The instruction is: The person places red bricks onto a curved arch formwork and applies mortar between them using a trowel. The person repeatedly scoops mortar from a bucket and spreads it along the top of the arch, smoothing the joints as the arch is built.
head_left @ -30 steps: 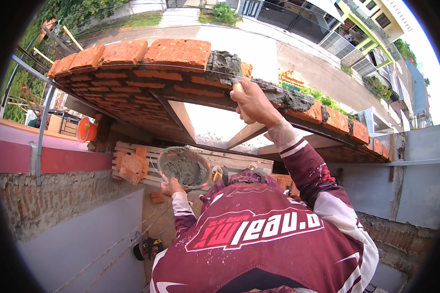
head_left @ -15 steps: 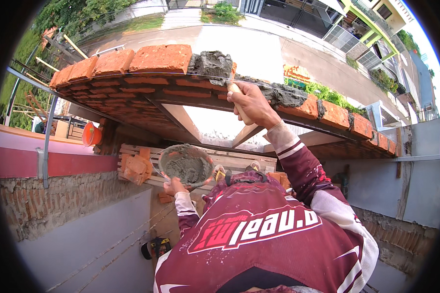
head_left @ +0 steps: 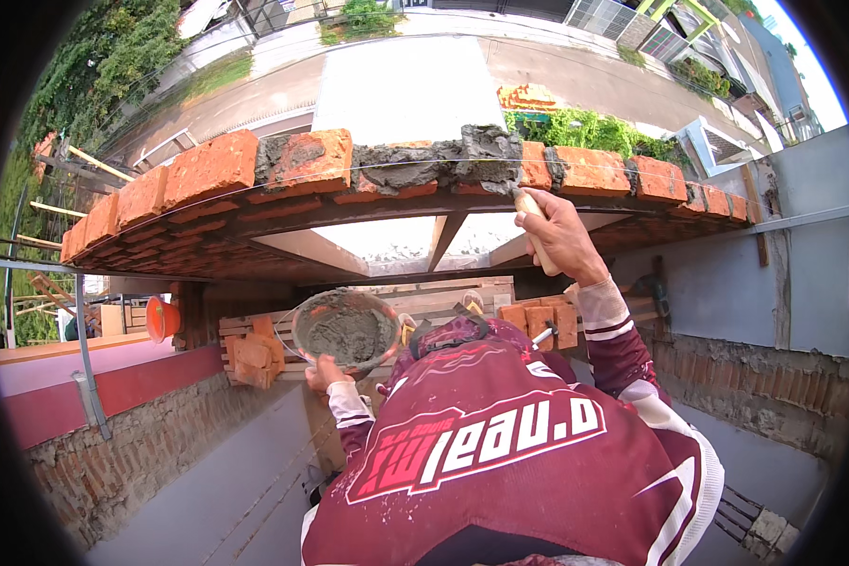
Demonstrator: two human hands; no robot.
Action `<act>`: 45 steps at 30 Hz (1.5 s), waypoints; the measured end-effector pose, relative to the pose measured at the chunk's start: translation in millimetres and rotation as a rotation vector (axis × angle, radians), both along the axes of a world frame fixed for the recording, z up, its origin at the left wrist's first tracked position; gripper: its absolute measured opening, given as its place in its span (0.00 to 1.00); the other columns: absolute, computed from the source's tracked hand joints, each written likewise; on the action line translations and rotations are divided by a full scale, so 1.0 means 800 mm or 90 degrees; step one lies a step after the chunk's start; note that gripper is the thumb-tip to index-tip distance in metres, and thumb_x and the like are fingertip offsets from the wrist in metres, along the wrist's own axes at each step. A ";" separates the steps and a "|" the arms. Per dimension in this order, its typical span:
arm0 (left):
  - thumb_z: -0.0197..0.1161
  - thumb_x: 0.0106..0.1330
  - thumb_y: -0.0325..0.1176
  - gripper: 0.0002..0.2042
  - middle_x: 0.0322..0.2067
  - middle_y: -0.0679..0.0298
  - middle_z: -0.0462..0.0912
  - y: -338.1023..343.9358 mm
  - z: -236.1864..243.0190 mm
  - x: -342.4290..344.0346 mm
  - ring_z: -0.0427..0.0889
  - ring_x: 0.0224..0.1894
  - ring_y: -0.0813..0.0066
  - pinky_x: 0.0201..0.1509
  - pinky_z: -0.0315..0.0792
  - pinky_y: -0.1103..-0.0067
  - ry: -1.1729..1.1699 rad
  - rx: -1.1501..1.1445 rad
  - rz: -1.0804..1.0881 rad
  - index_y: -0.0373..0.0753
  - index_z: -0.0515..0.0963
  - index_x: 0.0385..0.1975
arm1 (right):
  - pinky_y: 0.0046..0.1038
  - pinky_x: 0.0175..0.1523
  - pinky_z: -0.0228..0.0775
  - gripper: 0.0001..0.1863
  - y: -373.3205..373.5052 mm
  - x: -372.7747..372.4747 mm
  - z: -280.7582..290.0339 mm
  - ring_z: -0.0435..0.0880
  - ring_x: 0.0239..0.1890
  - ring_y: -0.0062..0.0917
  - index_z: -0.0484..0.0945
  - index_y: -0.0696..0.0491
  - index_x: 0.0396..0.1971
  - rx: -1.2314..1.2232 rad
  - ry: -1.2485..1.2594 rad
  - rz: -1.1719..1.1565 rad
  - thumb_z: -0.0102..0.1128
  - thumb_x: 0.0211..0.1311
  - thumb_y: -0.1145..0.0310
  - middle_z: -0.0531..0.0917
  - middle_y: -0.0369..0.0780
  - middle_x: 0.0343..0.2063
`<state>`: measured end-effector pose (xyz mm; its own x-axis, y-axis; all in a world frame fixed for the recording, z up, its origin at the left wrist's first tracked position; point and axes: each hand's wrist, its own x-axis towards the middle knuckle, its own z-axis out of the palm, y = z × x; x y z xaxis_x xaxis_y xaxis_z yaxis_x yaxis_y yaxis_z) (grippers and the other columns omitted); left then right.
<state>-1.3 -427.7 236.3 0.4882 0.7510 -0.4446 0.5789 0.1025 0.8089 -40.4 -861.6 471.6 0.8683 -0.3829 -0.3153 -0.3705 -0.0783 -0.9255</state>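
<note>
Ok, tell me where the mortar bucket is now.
In the head view, the mortar bucket is left of centre, with the left hand at its near rim and bricks to its left.

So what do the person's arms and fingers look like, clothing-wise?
The right sleeve is maroon with white stripes above a pale, grubby-looking cuff, plus a white panel higher up. The left sleeve shows maroon and a pale cuff too. The right fingers and left fingers are ungloved.
</note>
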 end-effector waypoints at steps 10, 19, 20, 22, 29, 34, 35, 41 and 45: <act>0.61 0.40 0.25 0.12 0.28 0.60 0.74 -0.016 -0.026 0.017 0.72 0.29 0.62 0.35 0.71 0.64 -0.027 -0.010 -0.060 0.32 0.64 0.23 | 0.44 0.45 0.78 0.23 -0.085 -0.033 -0.042 0.86 0.40 0.51 0.77 0.64 0.52 -0.369 0.147 -0.012 0.58 0.66 0.62 0.84 0.57 0.43; 0.60 0.38 0.24 0.13 0.27 0.61 0.72 -0.013 -0.037 0.017 0.72 0.29 0.64 0.36 0.71 0.67 -0.022 0.016 -0.069 0.34 0.62 0.22 | 0.52 0.52 0.75 0.15 -0.092 -0.019 -0.023 0.84 0.47 0.54 0.77 0.58 0.44 -0.615 0.258 0.090 0.58 0.65 0.62 0.86 0.54 0.41; 0.60 0.38 0.24 0.13 0.27 0.61 0.72 -0.016 -0.035 0.018 0.72 0.29 0.64 0.35 0.71 0.66 -0.032 0.011 -0.069 0.34 0.62 0.22 | 0.53 0.51 0.75 0.15 -0.096 -0.019 -0.016 0.85 0.47 0.53 0.78 0.57 0.44 -0.639 0.281 0.075 0.58 0.65 0.63 0.86 0.53 0.42; 0.60 0.38 0.24 0.13 0.27 0.62 0.72 -0.016 -0.031 0.016 0.72 0.28 0.64 0.34 0.71 0.66 -0.049 0.013 -0.058 0.34 0.62 0.22 | 0.51 0.51 0.75 0.17 -0.105 -0.024 -0.003 0.84 0.47 0.52 0.77 0.55 0.48 -0.653 0.324 0.077 0.59 0.64 0.62 0.86 0.52 0.43; 0.59 0.38 0.24 0.13 0.28 0.61 0.73 -0.012 -0.036 0.015 0.74 0.29 0.63 0.35 0.73 0.63 -0.023 0.012 -0.081 0.33 0.65 0.24 | 0.51 0.46 0.77 0.16 -0.106 -0.055 0.006 0.86 0.43 0.51 0.76 0.54 0.49 -0.747 0.296 0.019 0.61 0.63 0.64 0.85 0.50 0.41; 0.59 0.39 0.23 0.12 0.32 0.58 0.77 -0.015 -0.037 0.020 0.75 0.30 0.63 0.36 0.73 0.63 -0.037 -0.018 -0.071 0.32 0.65 0.24 | 0.46 0.43 0.80 0.14 -0.139 -0.036 -0.029 0.87 0.43 0.47 0.77 0.53 0.48 -0.870 0.231 0.051 0.59 0.64 0.69 0.83 0.47 0.42; 0.59 0.39 0.23 0.12 0.32 0.58 0.77 -0.016 -0.035 0.021 0.75 0.30 0.62 0.35 0.73 0.63 -0.023 -0.022 -0.086 0.32 0.65 0.24 | 0.45 0.43 0.80 0.13 -0.150 -0.027 -0.037 0.86 0.44 0.45 0.78 0.53 0.48 -0.918 0.228 0.061 0.58 0.64 0.70 0.83 0.46 0.43; 0.59 0.40 0.22 0.11 0.31 0.57 0.77 -0.022 -0.025 0.021 0.75 0.30 0.64 0.35 0.73 0.65 -0.036 0.024 -0.102 0.31 0.66 0.24 | 0.40 0.41 0.81 0.11 -0.151 0.011 -0.060 0.88 0.41 0.37 0.78 0.52 0.46 -1.035 0.244 0.144 0.51 0.68 0.70 0.83 0.43 0.42; 0.59 0.40 0.22 0.10 0.29 0.59 0.77 -0.030 -0.023 0.021 0.75 0.29 0.65 0.37 0.72 0.67 -0.057 -0.006 -0.101 0.32 0.65 0.22 | 0.39 0.41 0.81 0.10 -0.098 0.048 -0.054 0.88 0.41 0.39 0.78 0.54 0.44 -1.009 0.175 0.208 0.52 0.68 0.70 0.83 0.44 0.42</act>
<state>15.5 -451.8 218.0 0.6385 0.6570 -0.4009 0.5139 0.0238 0.8575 -1.8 -940.0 428.2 0.9599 -0.2775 0.0400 -0.2789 -0.9308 0.2364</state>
